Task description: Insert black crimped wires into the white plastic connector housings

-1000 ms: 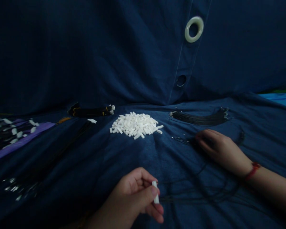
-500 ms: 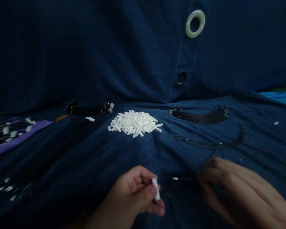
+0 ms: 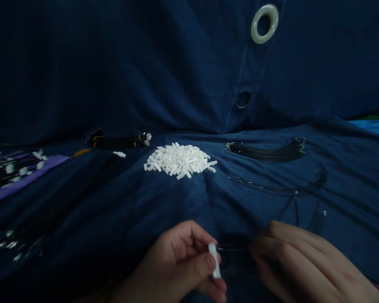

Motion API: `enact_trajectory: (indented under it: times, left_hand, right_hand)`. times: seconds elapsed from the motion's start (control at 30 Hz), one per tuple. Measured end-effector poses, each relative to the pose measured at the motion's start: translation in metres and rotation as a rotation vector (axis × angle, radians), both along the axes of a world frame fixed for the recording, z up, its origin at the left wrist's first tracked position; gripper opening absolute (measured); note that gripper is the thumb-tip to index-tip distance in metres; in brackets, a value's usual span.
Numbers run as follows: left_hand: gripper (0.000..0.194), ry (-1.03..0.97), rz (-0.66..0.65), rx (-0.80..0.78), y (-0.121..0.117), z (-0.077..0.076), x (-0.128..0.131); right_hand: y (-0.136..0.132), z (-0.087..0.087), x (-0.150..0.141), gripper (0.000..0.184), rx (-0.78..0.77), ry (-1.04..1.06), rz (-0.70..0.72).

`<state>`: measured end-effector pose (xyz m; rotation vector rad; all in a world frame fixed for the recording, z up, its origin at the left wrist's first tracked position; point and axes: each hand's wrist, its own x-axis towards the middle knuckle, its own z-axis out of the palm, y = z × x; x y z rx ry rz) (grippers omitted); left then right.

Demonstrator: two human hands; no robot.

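Between the thumb and fingers of my left hand (image 3: 189, 261) is a small white plastic connector housing (image 3: 214, 260), held tilted near the bottom middle. To its right, my right hand (image 3: 303, 256) pinches a thin black wire (image 3: 235, 249). The wire's metal-tipped end reaches left to the housing's upper part; whether it sits inside cannot be told. Thin dark wire also trails behind my right hand. Beyond my hands lies a heap of white connector housings (image 3: 180, 160) on the dark blue cloth (image 3: 177, 202).
A bundle of black wires (image 3: 268, 151) lies at the back right, with a few loose wires (image 3: 271, 190) nearer. At the back left are banded wire bundles (image 3: 120, 141). Wires with a white housing (image 3: 119, 155) stretch down the left, near a purple sheet (image 3: 55, 162). A blue curtain hangs behind.
My right hand has moved slightly left, bringing the wire's tip up to the white housing. My left hand and the housing have shifted a little right and down.
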<state>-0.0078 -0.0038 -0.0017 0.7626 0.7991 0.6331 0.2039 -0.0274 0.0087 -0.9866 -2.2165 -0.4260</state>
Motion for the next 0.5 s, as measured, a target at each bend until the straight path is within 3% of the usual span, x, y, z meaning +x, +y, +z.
enact_trajectory:
  times: [0.33,0.5]
  left_hand:
    - [0.026,-0.037,-0.019,-0.021,0.0018,-0.0002,0.0031]
    - [0.028,-0.004,-0.023,-0.018,0.0022,-0.0011,0.002]
  right_hand:
    - [-0.0034,-0.0035,-0.0003,0.021,0.071,0.016,-0.04]
    - [-0.0036,-0.008,0.0009,0.025,0.029,-0.028,-0.036]
